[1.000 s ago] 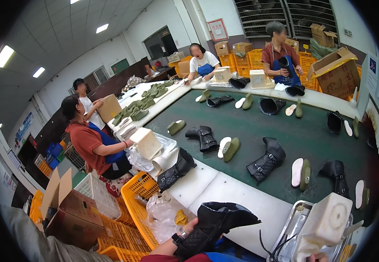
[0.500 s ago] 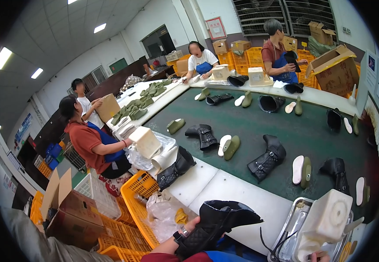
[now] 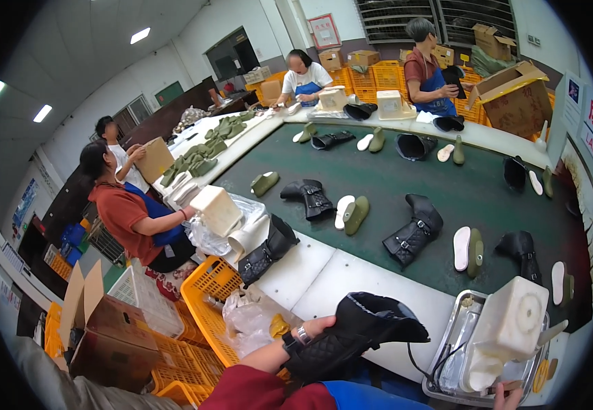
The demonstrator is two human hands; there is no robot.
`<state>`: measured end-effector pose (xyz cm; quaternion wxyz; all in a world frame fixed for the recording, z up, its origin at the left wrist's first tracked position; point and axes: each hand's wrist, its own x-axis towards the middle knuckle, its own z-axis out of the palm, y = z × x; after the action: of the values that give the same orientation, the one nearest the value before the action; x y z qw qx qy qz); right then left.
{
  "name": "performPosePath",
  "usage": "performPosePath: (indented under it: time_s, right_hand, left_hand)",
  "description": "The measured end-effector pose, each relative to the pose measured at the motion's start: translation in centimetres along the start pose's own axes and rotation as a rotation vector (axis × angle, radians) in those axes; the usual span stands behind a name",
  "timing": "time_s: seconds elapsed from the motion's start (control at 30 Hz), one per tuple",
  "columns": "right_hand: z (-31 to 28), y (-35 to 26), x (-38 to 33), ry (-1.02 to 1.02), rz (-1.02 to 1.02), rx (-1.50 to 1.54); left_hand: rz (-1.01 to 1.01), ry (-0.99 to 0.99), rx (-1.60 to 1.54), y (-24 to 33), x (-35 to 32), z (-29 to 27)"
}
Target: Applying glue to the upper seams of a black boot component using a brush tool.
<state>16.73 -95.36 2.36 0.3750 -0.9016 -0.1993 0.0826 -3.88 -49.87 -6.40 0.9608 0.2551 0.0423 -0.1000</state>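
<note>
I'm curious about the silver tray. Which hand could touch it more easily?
Probably the right hand, which shows at the lower edge right beside the metal tray holding the white block. The left hand is busy, its grip on the black boot, farther from the tray.

Green conveyor belt [image 3: 406,184]: black boots [image 3: 412,231], insoles [image 3: 462,247].

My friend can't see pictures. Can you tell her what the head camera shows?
A person's left hand holds a black quilted boot at the edge of a white workbench, beside a metal tray with a white block-shaped machine. Beyond it, a dark green conveyor belt carries black boots and pale insoles, with other workers around it.
</note>
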Motion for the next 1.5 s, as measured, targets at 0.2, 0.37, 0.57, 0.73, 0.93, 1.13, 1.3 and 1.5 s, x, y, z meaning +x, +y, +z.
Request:
performPosePath:
  time_s: [0.2, 0.37, 0.57, 0.73, 0.93, 1.13, 1.3, 1.5]
  right_hand:
    - [-1.2, 0.2, -1.4, 0.378, 0.216, 0.387]
    - [-1.6, -0.8, -1.6, 0.538, 0.189, 0.785]
    - [-2.9, 2.9, -1.6, 0.502, 0.229, 0.725]
    - [-2.6, 5.2, -0.2, 0.615, 0.268, 0.946]
    - [-2.2, 0.2, -0.4, 0.540, 0.137, 0.872]
    - [-1.7, -5.0, 1.6, 0.073, -0.078, 0.674]
    - [0.1, -5.7, 1.4, 0.022, -0.274, 0.782]
    - [1.2, -4.9, 0.5, 0.128, -0.515, 0.516]
  left_hand:
    - [-0.219, -0.227, 0.075, 0.5, 6.6, 1.3]
    - [-0.435, -0.304, 0.064, -0.5, 10.9, 2.9]
    - [-0.538, -0.309, 0.052, -0.6, 11.5, 3.5]
    - [-0.471, -0.267, 0.155, -0.3, 11.0, 5.3]
    - [-0.745, -0.269, 0.433, -0.4, 13.8, 6.8]
    - [-0.834, -0.459, 0.423, -5.1, 16.8, 8.8]
    - [-0.905, -0.493, 0.410, -7.3, 17.6, 8.9]
    - [-0.938, -0.486, 0.407, -7.9, 17.6, 9.3]
